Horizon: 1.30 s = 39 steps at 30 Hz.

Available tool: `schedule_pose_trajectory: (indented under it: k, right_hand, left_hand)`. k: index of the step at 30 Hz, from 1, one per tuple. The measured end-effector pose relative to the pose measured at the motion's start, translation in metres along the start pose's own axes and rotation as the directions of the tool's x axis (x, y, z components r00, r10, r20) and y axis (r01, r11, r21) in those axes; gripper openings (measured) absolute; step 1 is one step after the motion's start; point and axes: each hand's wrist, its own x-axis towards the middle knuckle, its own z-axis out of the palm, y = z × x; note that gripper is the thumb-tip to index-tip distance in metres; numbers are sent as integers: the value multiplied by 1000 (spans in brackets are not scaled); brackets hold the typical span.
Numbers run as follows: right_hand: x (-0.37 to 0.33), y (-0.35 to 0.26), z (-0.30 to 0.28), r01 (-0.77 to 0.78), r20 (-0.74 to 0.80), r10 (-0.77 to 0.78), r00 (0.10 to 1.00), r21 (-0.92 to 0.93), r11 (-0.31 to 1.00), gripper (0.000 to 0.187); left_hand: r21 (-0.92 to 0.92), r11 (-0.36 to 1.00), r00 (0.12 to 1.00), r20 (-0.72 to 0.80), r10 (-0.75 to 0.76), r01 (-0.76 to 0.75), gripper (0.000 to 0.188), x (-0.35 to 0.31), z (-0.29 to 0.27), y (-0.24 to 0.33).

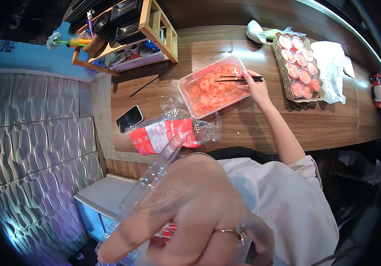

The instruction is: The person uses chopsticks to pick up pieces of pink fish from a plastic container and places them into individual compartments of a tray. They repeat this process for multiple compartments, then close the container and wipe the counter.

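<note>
The right hand [256, 88] is closed around a pair of slim black chopsticks [239, 80], their tips reaching left over the heap of thin, pale-pink slices [212, 88]. The slices lie in a translucent rectangular plastic tray [186, 98], mid-table and tilted slightly to the viewer. The left hand [203, 208], ringed and very near the camera, has curled fingers beside a clear plastic piece [148, 177]; blur hides whether it grips it. At far right, small clear cups of pink filling [304, 76] stand in a grey-brown moulded-pulp carton [282, 66].

For a clean pick, it seems best to keep the tips level, pinch a small loose bundle, and lift straight up so that trailing slices drop back inside the rim. Holding the clear piece close to the tray would likely limit drips.
</note>
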Motion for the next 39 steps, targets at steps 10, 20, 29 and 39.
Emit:
schedule_pose_trajectory:
  k: [10,20,29,39]
  right_hand:
    - [-13,-2,19,126,52,-119,991,-149,981,23]
    - [7,9,11,160,-106,-153,983,61,985,31]
    - [-13,-16,-11,116,-120,-92,989,212,970,35]
    - [-28,-21,-38,102,-177,-72,982,167,981,37]
  left_hand:
    - [491,870,992,86,-90,37,31,-35,-53,68]
    - [687,-139,667,-604,437,713,69,-179,-131,129]
    - [452,-419,616,-545,569,787,54,-196,-167,119]
    - [274,-698,722,-484,494,662,56,-177,-190,109]
